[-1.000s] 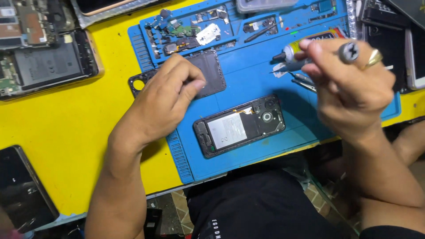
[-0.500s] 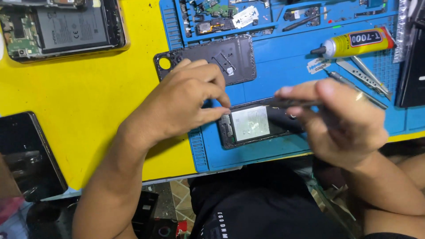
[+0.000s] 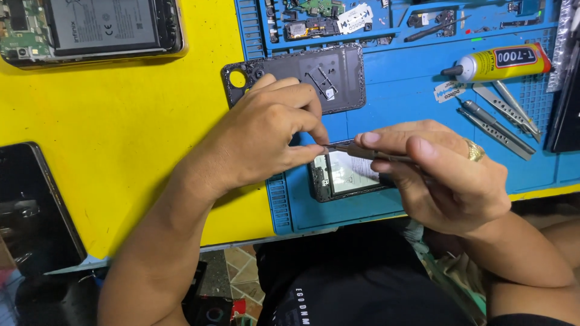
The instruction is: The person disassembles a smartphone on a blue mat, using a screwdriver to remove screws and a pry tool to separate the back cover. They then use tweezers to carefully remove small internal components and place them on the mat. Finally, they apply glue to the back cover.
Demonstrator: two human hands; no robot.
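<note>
opened phone (image 3: 344, 178) under both hands, tweezers (image 3: 362, 152) above

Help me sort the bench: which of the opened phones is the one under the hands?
The small opened phone on the blue mat, directly beneath the left hand and right hand. The other opened phone lies untouched at the yellow table's far-left edge.

Opened phone (image 3: 344, 178) mostly hidden under both hands — tweezers' (image 3: 362, 152) tip unreadable; top-left phone (image 3: 90, 30) and dark phone (image 3: 33, 211) cropped by edges.
</note>
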